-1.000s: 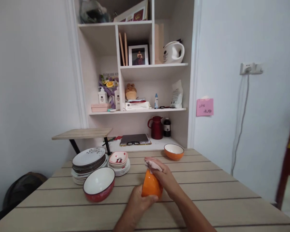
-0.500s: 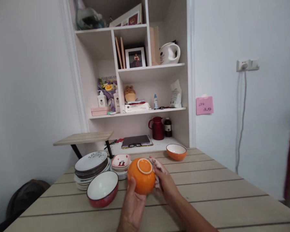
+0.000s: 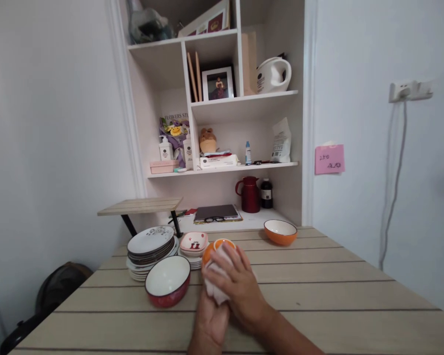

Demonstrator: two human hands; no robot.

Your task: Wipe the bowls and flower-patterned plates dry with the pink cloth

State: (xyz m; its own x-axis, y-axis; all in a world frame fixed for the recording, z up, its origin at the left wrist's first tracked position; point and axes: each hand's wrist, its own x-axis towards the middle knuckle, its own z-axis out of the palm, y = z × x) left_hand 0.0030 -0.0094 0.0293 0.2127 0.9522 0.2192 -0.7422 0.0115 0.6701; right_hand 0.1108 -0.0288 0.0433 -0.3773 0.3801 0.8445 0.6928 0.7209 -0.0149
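In the head view an orange bowl (image 3: 207, 256) is upside down with its foot ring up, mostly covered by my hands. My left hand (image 3: 211, 320) supports it from below and in front; its fingers are largely hidden. With fingers stretched over it, my right hand (image 3: 242, 288) presses a pale cloth (image 3: 215, 292) against the bowl's near side. Left of my hands stands a dark red bowl (image 3: 168, 278) with a white inside. Beyond it are small pink-patterned dishes (image 3: 194, 241) on a stack of saucers, and a pile of plates (image 3: 151, 240).
Another orange bowl (image 3: 280, 231) stands upright at the far right of the wooden table (image 3: 336, 296). A small raised stand (image 3: 140, 205) is behind the plates. The back shelf holds a red jug (image 3: 250, 195), a dark bottle (image 3: 266, 194) and a laptop-like slab (image 3: 216, 212).
My right hand and the cloth have moved from the bowl's right side across its near face, now covering most of it. The camera view has shifted slightly left.
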